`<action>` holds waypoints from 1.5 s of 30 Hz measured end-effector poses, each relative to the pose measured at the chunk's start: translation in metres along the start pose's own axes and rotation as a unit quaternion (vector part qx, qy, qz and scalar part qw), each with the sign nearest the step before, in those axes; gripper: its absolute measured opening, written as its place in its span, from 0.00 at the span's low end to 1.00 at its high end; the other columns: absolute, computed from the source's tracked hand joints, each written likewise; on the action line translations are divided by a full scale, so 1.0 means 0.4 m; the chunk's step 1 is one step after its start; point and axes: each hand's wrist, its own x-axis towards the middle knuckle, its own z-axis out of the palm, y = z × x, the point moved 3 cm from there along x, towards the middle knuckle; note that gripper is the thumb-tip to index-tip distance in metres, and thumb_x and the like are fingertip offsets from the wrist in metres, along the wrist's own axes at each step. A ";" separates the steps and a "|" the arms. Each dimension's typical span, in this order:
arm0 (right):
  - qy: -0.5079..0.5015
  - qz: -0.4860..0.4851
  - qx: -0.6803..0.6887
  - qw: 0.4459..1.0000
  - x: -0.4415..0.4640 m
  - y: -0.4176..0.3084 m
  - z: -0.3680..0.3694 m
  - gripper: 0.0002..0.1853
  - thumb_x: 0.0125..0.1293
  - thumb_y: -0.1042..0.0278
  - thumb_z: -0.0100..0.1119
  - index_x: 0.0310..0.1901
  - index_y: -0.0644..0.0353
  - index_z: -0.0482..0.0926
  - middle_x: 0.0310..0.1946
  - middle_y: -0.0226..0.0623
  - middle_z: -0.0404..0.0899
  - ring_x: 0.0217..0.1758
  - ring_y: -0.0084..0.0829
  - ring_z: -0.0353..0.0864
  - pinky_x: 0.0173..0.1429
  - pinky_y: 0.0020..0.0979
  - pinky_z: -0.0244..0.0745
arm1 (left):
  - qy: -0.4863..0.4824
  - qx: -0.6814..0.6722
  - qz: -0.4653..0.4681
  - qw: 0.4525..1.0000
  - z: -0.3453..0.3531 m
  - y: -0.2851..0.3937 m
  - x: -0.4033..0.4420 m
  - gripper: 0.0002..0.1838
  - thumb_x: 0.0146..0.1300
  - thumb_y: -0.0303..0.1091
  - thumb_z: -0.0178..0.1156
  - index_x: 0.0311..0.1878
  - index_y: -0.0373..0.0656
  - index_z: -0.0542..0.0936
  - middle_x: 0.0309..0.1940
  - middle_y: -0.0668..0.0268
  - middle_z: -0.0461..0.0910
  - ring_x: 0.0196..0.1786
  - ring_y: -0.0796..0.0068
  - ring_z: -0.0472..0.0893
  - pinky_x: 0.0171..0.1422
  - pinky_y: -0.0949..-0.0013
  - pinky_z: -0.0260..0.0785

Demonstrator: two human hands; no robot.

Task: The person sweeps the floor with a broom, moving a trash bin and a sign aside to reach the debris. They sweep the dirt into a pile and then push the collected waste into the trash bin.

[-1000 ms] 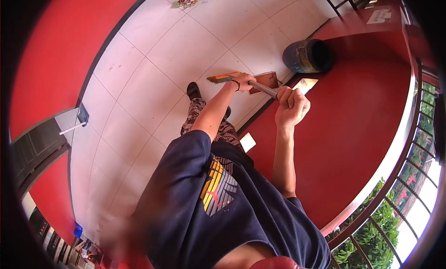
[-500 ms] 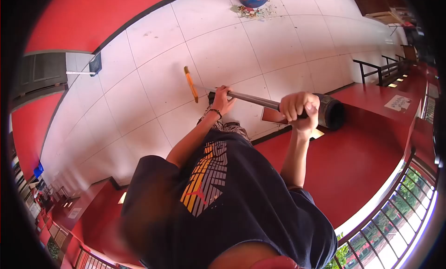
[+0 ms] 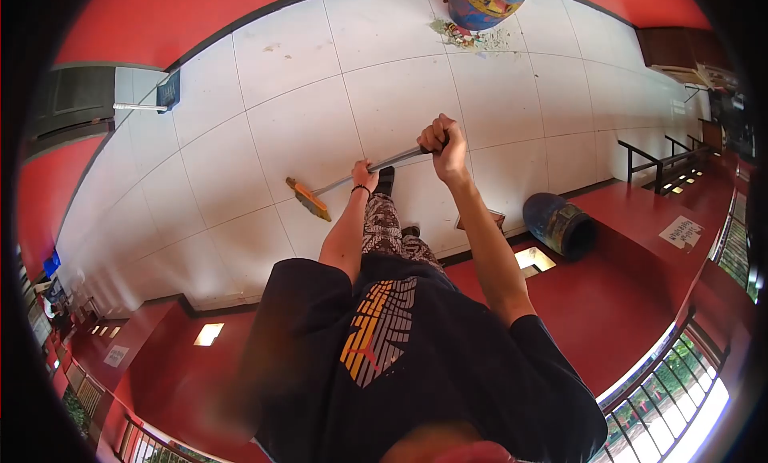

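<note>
A broom [image 3: 308, 199] with an orange head and a long grey handle slants across the middle of the view, its head at floor level on the left. My left hand [image 3: 366, 176], with a dark bracelet at the wrist, is wrapped round the lower part of the handle. Higher up, my right hand [image 3: 445, 147] grips the dark top end in a closed fist. Below the handle are my patterned trousers [image 3: 382, 227] and a dark shoe [image 3: 386, 181].
A painted barrel [image 3: 482, 5] stands at the back with scattered litter [image 3: 472, 39] beside it. Another barrel [image 3: 558, 225] is by the red ledge [image 3: 608, 291] at right. A dark blue dustpan [image 3: 168, 92] with a white handle stands by the left wall. Black rails [image 3: 660, 165] rise at right.
My right hand has swung forward and left, away from the right-hand barrel. The broom head has moved left and nearer to me, and my left hand has shifted slightly left and down with the handle.
</note>
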 end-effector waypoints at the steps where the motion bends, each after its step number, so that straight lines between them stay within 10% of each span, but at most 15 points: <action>1: 0.030 -0.020 0.005 0.999 0.007 -0.061 -0.014 0.22 0.69 0.56 0.43 0.17 0.50 0.51 0.12 0.27 0.48 0.20 0.26 0.48 0.34 0.33 0.56 | 0.017 -0.037 0.042 0.998 0.015 0.081 0.022 0.12 0.53 0.37 0.69 0.27 0.43 0.75 0.27 0.57 0.77 0.39 0.52 0.78 0.45 0.53 0.73; 9: 0.021 -0.209 -0.113 0.971 -0.048 -0.482 -0.030 0.20 0.66 0.61 0.42 0.18 0.51 0.50 0.12 0.26 0.46 0.20 0.25 0.45 0.32 0.33 0.50 | 0.018 -0.255 0.208 0.944 0.124 0.719 0.252 0.23 0.58 0.37 0.70 0.24 0.37 0.64 0.20 0.60 0.71 0.29 0.59 0.71 0.33 0.58 0.66; 13: -0.043 -0.301 -0.151 0.941 -0.118 -0.499 0.026 0.23 0.68 0.66 0.46 0.15 0.55 0.52 0.10 0.27 0.49 0.15 0.24 0.47 0.25 0.32 0.47 | -0.165 -0.288 0.165 0.929 0.091 0.809 0.257 0.24 0.59 0.36 0.70 0.23 0.36 0.63 0.17 0.60 0.66 0.24 0.66 0.62 0.31 0.62 0.61; 20: -0.119 -0.311 -0.142 0.932 -0.308 -0.515 0.066 0.26 0.71 0.63 0.46 0.14 0.55 0.53 0.08 0.27 0.51 0.12 0.23 0.52 0.24 0.31 0.50 | -0.123 -0.204 0.203 0.950 -0.070 0.756 0.038 0.19 0.56 0.34 0.68 0.23 0.37 0.67 0.20 0.54 0.72 0.29 0.50 0.73 0.39 0.54 0.64; 29: -0.065 -0.012 -0.016 0.998 -0.076 -0.214 -0.042 0.24 0.70 0.58 0.43 0.16 0.53 0.54 0.09 0.29 0.51 0.16 0.26 0.49 0.32 0.33 0.58 | -0.110 -0.043 0.010 0.993 0.001 0.201 -0.041 0.13 0.54 0.36 0.68 0.27 0.43 0.73 0.27 0.57 0.74 0.38 0.52 0.75 0.54 0.49 0.66; 32: -0.018 -0.013 -0.002 1.000 0.057 -0.216 -0.032 0.23 0.70 0.61 0.44 0.16 0.53 0.53 0.09 0.28 0.51 0.16 0.26 0.49 0.31 0.33 0.57 | 0.020 0.033 -0.006 0.999 -0.036 0.277 0.041 0.11 0.53 0.36 0.69 0.33 0.46 0.77 0.29 0.58 0.75 0.48 0.54 0.73 0.59 0.49 0.62; 36: 0.052 -0.069 -0.060 0.994 0.193 -0.262 -0.063 0.24 0.70 0.68 0.46 0.15 0.53 0.53 0.11 0.26 0.49 0.16 0.24 0.47 0.26 0.33 0.54 | -0.059 0.023 -0.167 0.984 0.062 0.308 0.195 0.17 0.55 0.38 0.70 0.47 0.50 0.77 0.36 0.62 0.79 0.56 0.57 0.70 0.65 0.47 0.58; 45: 0.037 -0.138 -0.062 0.988 0.432 -0.623 -0.283 0.23 0.70 0.69 0.45 0.15 0.52 0.51 0.13 0.24 0.47 0.18 0.22 0.45 0.25 0.30 0.47 | 0.002 -0.190 0.035 0.981 0.352 0.681 0.489 0.16 0.47 0.28 0.68 0.40 0.57 0.81 0.51 0.63 0.78 0.60 0.56 0.73 0.64 0.54 0.65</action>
